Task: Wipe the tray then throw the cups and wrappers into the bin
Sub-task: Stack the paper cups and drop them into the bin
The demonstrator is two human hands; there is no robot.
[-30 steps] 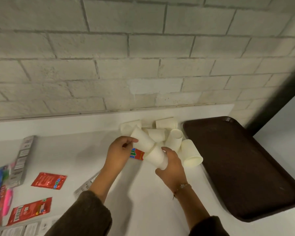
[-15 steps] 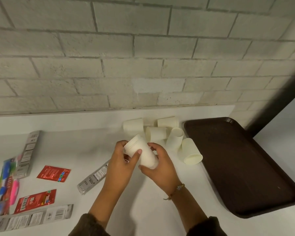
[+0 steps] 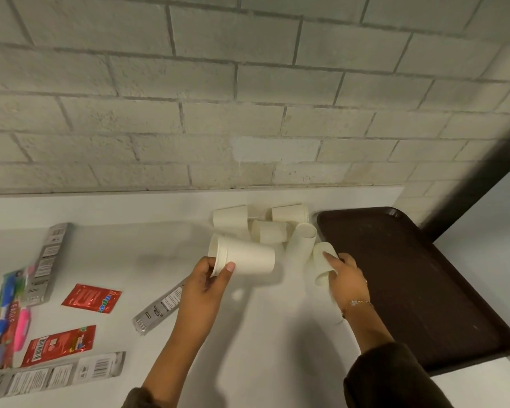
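My left hand (image 3: 206,287) grips a stack of nested white paper cups (image 3: 245,257) by its rim end, held on its side above the white counter. My right hand (image 3: 348,281) has its fingers round another white cup (image 3: 321,260) lying beside the brown tray (image 3: 418,284). Several more white cups (image 3: 270,231) lie tipped over in a cluster near the wall. Red wrappers (image 3: 92,298) and grey wrappers (image 3: 159,307) lie scattered on the counter to the left.
The brick wall (image 3: 248,113) runs behind the counter. A colourful packet with a pink item (image 3: 9,322) lies at the far left edge. More grey wrappers (image 3: 53,372) sit at the front left. The tray reaches the counter's right edge.
My right hand let go of the stacked cups and moved right onto a cup beside the tray. My left hand keeps the stack alone.
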